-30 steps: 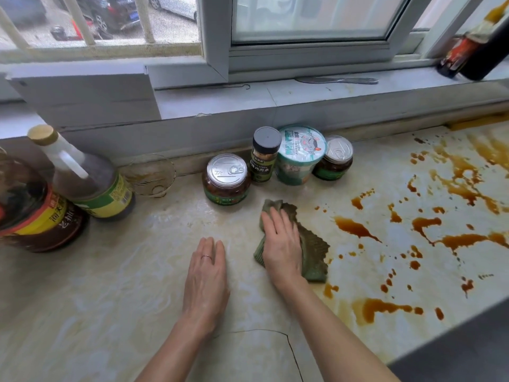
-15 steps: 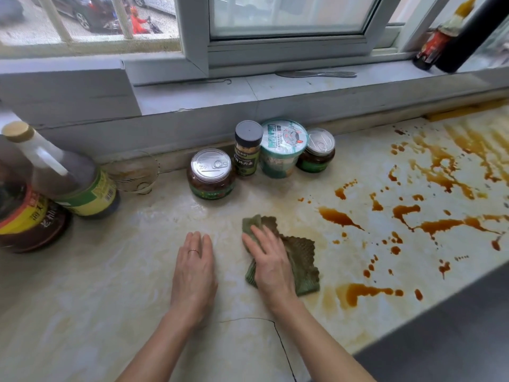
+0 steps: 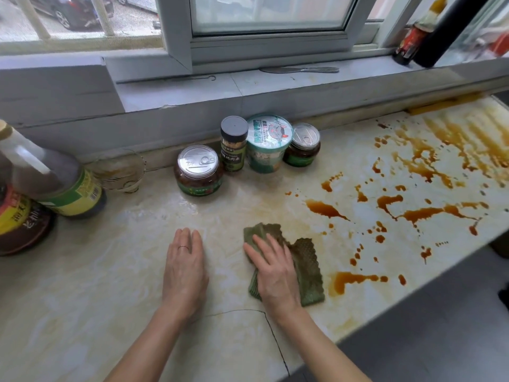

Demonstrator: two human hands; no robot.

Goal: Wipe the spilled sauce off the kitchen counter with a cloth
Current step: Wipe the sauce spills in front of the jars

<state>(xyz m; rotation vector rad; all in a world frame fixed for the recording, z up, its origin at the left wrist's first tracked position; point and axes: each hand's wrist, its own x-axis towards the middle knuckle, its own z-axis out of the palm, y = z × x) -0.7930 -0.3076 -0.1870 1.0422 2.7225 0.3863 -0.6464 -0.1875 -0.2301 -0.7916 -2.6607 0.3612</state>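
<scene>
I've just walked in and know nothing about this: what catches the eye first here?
Brown sauce splattered across the right side of the pale counter. Just left of it, the right hand presses flat on a green cloth, while the left hand rests flat on the bare counter.

Bare counter (image 3: 82,312) left; jars (image 3: 198,172) behind; sauce (image 3: 413,213) right

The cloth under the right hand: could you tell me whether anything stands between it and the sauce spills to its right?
Nothing visible does. The cloth, pressed flat by the right hand, has bare counter between it and the nearest sauce. The jars stand further back, near the wall.
</scene>
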